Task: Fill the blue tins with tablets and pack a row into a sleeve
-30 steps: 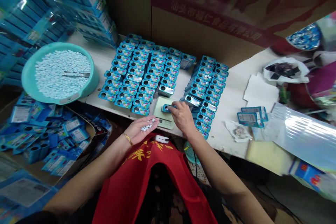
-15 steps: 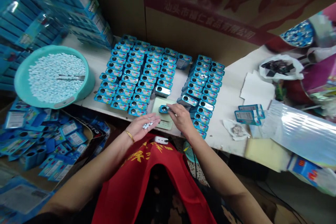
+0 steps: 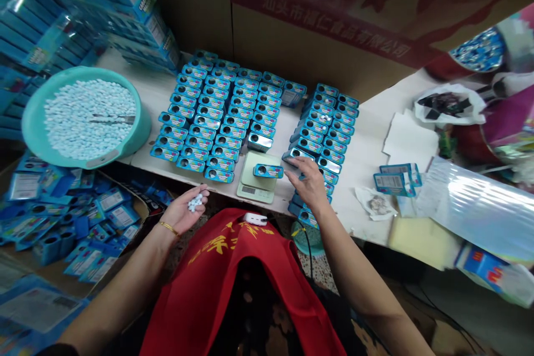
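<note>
My left hand (image 3: 186, 211) is palm up in front of the table edge, fingers curled round a small heap of white candies (image 3: 195, 202). A small blue tin (image 3: 268, 171) with a round hole in its top stands on a flat kitchen scale (image 3: 255, 193); the scale's readout is too small to read. Just right of that tin is my right hand (image 3: 309, 181), thumb and fingers apart and nothing seen in them. Its fingertips are close to a silver-topped tin (image 3: 299, 154) at the edge of the right-hand group; whether they touch it I cannot tell.
Rows of blue tins (image 3: 203, 132) fill the table left of the scale, with another group (image 3: 331, 154) to its right. A turquoise basin (image 3: 142, 122) holds many white candies. Blue cartons (image 3: 94, 217) lie in a box below. A large cardboard box (image 3: 292, 50) borders the back.
My right hand has let go of the tin on the scale and moved right. My left hand has drawn back left, away from the scale, its fingers now more curled round the candies.
</note>
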`<state>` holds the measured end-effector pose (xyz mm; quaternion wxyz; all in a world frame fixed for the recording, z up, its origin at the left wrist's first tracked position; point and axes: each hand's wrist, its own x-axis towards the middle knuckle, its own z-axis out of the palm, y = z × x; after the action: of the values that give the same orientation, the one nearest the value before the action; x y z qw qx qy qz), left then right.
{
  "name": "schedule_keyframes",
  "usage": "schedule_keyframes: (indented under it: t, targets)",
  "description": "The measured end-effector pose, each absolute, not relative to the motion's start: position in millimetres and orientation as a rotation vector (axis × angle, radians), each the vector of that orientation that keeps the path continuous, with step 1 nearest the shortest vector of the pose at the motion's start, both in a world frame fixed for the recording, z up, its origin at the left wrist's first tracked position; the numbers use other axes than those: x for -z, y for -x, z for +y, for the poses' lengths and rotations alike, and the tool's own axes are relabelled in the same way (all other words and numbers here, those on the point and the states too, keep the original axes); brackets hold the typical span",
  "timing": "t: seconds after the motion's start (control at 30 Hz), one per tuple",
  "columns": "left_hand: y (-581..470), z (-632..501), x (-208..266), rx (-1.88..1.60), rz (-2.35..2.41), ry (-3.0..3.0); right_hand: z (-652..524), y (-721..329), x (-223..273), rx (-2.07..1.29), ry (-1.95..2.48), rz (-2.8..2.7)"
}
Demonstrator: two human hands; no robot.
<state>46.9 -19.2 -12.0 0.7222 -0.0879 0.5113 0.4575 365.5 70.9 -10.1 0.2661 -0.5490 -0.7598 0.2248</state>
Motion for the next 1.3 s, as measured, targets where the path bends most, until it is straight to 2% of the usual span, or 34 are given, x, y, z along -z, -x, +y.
schedule_keyframes:
  t: [0.63, 0.8, 0.93, 1.13, 1.3]
  targets:
    - [-56.7, -13.9, 3.9, -0.948, 1.06, 0.17, 68.5, -320.2, 23.7, -0.524, 1.472, -2.541]
    - [-50.8, -9.5, 0.6, -0.963, 1.125, 0.171, 118.8, -342.0, -8.6, -0.375, 1.4, -2.289]
    - [-46.3, -7.0, 0.6, -0.991, 1.198, 0.216, 200.0, -365.6, -31.1, -0.167, 1.555, -2.161]
    - [-45.1, -14.2, 0.1, -1.035, 1.289, 0.292, 285.8, -352.2, 15.6, -0.203, 1.915, -2.338]
    - [-42.9, -22.2, -0.1, -1.011, 1.348, 0.341, 296.7, -345.7, 37.8, -0.248, 1.928, -2.345]
